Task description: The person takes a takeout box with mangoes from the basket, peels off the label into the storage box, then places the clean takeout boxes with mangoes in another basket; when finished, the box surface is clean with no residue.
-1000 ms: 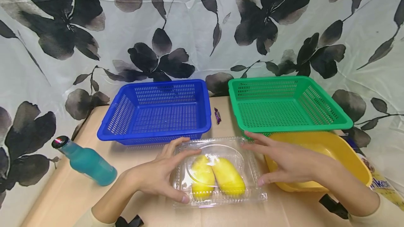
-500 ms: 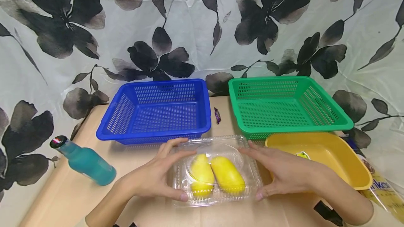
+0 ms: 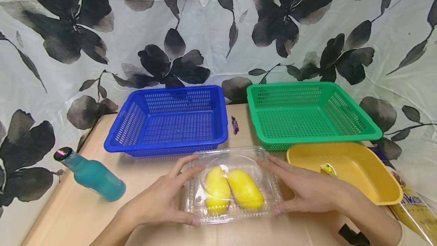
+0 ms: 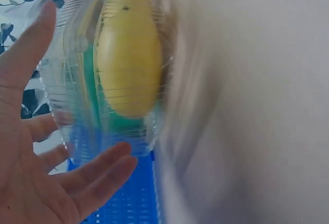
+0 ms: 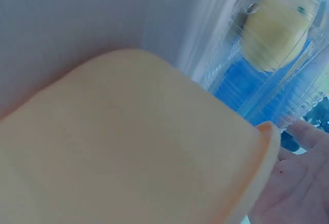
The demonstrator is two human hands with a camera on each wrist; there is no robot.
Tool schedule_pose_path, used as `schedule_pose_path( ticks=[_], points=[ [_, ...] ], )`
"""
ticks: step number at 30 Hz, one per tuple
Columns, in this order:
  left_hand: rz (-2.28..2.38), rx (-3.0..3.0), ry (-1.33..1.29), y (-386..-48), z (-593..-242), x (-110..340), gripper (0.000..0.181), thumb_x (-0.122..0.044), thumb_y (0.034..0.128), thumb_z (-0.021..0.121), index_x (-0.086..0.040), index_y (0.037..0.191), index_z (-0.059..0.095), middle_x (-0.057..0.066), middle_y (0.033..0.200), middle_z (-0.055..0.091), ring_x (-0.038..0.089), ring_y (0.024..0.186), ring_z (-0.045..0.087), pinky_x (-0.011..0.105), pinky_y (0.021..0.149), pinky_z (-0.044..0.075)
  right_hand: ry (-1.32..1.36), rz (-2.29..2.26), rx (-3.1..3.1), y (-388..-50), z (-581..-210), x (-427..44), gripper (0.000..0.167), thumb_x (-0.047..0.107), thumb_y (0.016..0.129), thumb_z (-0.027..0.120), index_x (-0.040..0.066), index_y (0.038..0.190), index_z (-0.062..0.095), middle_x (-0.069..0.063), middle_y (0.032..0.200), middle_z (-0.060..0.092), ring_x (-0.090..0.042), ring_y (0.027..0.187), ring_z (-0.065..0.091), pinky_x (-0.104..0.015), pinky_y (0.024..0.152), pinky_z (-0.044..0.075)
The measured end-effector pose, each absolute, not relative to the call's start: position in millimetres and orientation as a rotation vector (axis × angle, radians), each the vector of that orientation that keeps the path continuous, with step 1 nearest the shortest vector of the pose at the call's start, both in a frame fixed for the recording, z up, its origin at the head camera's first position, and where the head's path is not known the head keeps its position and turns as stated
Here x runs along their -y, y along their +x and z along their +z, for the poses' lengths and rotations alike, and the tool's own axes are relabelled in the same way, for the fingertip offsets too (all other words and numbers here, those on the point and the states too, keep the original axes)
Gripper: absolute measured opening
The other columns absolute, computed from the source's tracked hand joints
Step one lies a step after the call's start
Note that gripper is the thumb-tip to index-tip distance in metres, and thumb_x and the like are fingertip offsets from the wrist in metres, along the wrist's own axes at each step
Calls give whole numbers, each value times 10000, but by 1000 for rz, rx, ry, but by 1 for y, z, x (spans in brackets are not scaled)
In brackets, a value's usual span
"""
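Observation:
A clear plastic clamshell box (image 3: 235, 217) with two yellow mangoes (image 3: 244, 189) inside lies lid-down on the table in front of me. At its left side my left hand (image 3: 160, 196) is spread, thumb by the near corner and fingers by the far one. The left wrist view shows these fingers (image 4: 105, 170) fairly straight beside the box wall, with contact hard to judge. My right hand (image 3: 304, 189) lies along the box's right side, fingertips over the lid's edge and thumb near the lower corner. In the right wrist view it is mostly cut off.
Behind the box stand a blue basket (image 3: 164, 148) and a green basket (image 3: 317, 139). A yellow tub (image 3: 372, 185), holding a small yellow-green item (image 3: 328, 169), is under my right forearm. A teal bottle (image 3: 99, 179), a purple-wrapped candy (image 3: 235, 125) and a yellow packet (image 3: 414, 212) lie around.
The right hand has moved slightly left and closer to the box. The left hand has drawn slightly left and down from the lid. The box has shifted a little left.

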State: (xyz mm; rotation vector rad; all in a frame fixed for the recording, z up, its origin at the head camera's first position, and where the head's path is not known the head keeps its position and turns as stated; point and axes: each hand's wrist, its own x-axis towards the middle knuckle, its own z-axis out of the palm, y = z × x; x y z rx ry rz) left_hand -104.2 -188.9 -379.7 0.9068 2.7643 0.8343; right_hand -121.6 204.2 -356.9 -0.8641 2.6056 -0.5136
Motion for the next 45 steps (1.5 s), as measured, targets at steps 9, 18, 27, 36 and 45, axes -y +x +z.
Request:
schedule_pose_path(
  ticks=[9,18,27,36,45],
  points=[
    [897,-2712,910,-94,-376,187,916,-657,757,818,-390,1543,431,-72,1677,161,112,1098,611,334,843,582,-904,-559,-2607,-106,-352,-210,1023,754,842,625,406,1650,103,-35,1730,93,-327,1539,290,-578,1091,450],
    [916,-2877,1106,-81,-359,177,925,-669,732,831,-371,1524,459,-64,1674,200,224,1355,496,424,925,583,-847,-629,-2667,-90,-336,-222,983,757,825,642,477,1623,141,-54,1727,106,-423,1465,397,-625,974,517],
    [1073,-2866,1101,-86,-340,159,876,-543,748,887,-361,1505,485,-58,1677,151,134,1255,451,345,884,575,-920,-594,-2887,-86,-318,-235,982,713,834,681,413,1635,197,3,1730,98,-436,1389,494,-603,904,562],
    [1151,-2876,1221,-113,-329,136,876,-461,724,925,-321,1490,522,-24,1698,74,185,1318,455,407,941,573,-1061,-614,-3009,-103,-302,-256,1071,482,788,872,290,1642,253,-27,1730,100,-414,1472,369,-659,915,522],
    [1194,-2850,1289,-145,-328,114,909,-440,718,937,-269,1503,513,-9,1714,-79,191,1306,513,372,959,569,-1081,-613,-3075,-123,-291,-275,1136,350,744,938,256,1645,253,-20,1732,89,-245,1550,260,-278,1063,475]
  ],
)
